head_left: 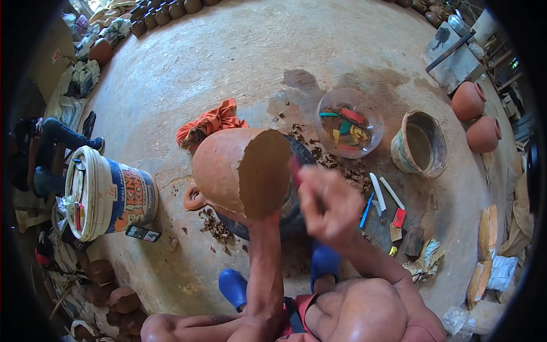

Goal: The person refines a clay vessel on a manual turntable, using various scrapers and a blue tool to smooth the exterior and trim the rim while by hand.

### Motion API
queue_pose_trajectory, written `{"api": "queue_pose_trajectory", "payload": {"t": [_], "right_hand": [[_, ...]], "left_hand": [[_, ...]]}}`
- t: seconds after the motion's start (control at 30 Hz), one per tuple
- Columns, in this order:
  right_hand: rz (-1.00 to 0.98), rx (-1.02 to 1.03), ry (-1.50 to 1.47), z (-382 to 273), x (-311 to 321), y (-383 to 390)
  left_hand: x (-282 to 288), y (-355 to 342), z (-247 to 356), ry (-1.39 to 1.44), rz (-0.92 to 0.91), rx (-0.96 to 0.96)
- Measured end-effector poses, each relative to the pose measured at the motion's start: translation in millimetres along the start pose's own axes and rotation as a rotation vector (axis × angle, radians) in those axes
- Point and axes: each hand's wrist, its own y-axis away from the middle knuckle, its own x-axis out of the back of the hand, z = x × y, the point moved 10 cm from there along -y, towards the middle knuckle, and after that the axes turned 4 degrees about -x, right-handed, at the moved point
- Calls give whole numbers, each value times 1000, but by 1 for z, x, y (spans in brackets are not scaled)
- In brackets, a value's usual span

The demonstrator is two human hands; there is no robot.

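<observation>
A reddish-brown clay pot (222,165) lies tilted over a dark round base (293,196), its wide opening with a ragged rim turned to the right. My left hand (265,219) holds the pot at the near edge of that opening; its fingers are hidden by the pot. Just right of the rim, my right hand (331,204) is closed, blurred by motion, around a small dark red piece (296,170) whose exact kind I cannot make out. Clay shavings (350,171) lie around the base, and a clay ring (194,198) sits left of the pot.
Beyond the pot is an orange cloth (213,121). A clear bowl (325,134) of coloured pieces and a clay-smeared bucket (397,151) stand right. Slim tools (377,191) lie nearer. Leftward are a white bucket (111,199), a phone (142,233) and a seated person (54,142).
</observation>
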Motion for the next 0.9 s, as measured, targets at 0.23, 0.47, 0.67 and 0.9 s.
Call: {"api": "queue_pose_trajectory", "payload": {"t": [0.23, 0.47, 0.67, 0.9], "right_hand": [[42, -90, 30, 5, -23, -27], [-295, 328, 27, -34, -11, 26], [21, 197, 56, -2, -16, -25], [-283, 414, 73, -11, -14, 54]], "left_hand": [[10, 9, 1, 5, 9, 13], [10, 20, -7, 3, 6, 21], [24, 27, -8, 21, 40, 36], [14, 17, -1, 8, 16, 10]]}}
